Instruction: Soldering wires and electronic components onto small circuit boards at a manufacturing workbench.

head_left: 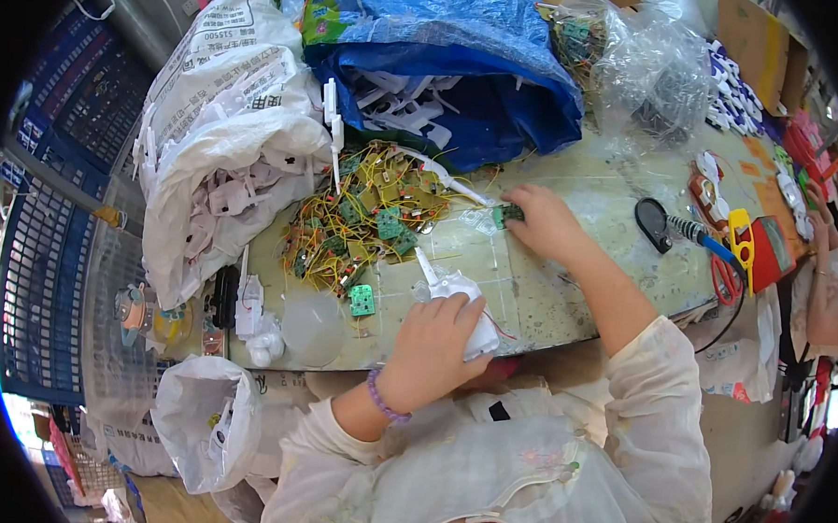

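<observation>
Near the table's front edge my left hand (434, 342) is closed over a white plastic housing (454, 285) with a narrow stem pointing away from me. Thin red wires show beside its right side. Farther off to the right, my right hand (544, 227) pinches a small green circuit board (507, 215) just above the tabletop. A heap of circuit boards with yellow wires (370, 213) lies to the left of that hand. One loose green board (362, 300) rests by itself left of the housing. My fingers partly hide both held things.
Behind the heap, a blue sack (529, 103) and a white woven sack (175, 176) hold white plastic parts. On the right lie a soldering iron (687, 228) in blue and black, red-handled scissors (725, 280) and a yellow tool (741, 240). Another person's hand (821, 218) shows at far right.
</observation>
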Available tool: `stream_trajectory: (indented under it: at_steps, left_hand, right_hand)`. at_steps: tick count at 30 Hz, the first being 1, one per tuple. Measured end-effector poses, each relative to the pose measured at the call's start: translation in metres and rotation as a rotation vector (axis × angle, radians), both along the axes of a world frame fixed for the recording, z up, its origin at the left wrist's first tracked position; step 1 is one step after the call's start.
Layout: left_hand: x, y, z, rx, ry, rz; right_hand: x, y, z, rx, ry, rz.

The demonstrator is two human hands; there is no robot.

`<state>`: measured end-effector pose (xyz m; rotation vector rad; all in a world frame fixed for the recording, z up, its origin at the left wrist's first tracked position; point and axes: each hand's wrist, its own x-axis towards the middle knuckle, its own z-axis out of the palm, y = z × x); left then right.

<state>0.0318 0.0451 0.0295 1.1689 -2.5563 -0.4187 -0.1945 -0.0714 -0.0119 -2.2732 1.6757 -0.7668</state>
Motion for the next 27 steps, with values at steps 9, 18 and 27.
stream_trajectory:
  at_steps: [9,18,27]
  left_hand:
    - [0.005,-0.015,-0.016,-0.046,0.279,0.035]
    - [-0.022,-0.025,-0.01,0.12,0.6,0.109]
    - [-0.036,-0.021,-0.014,0.83,1.211,0.223]
  right_hand:
    - [-0.017,0.043,0.024,0.327,-0.441,0.019]
    - [-0.002,0.094,0.031,0.689,-1.263,0.126]
    - [0.009,0.114,0.021,0.143,-0.981,0.032]
